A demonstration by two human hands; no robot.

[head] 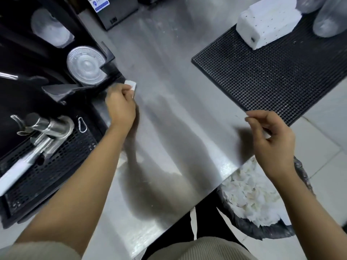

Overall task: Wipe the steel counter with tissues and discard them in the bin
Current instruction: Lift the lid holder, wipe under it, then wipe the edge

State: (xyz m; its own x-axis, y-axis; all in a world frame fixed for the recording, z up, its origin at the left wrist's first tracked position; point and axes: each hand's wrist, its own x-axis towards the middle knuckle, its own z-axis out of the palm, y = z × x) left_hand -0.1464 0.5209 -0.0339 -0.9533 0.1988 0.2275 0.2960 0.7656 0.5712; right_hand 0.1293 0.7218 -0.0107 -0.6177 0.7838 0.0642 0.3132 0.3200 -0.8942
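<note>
My left hand grips a small folded white tissue and holds it on the steel counter, close to the black machine at the left. My right hand hovers over the counter's right front edge with fingers curled; a scrap of white tissue shows inside its palm. A black-lined bin full of used white tissues stands on the floor below the right hand. A white pack of tissues lies on the black rubber mat at the upper right.
A black rubber bar mat covers the counter's right side. At the left are a black machine with a clear plastic lid, a perforated drip tray and a steel tap. Clear plastic containers stand at the far right.
</note>
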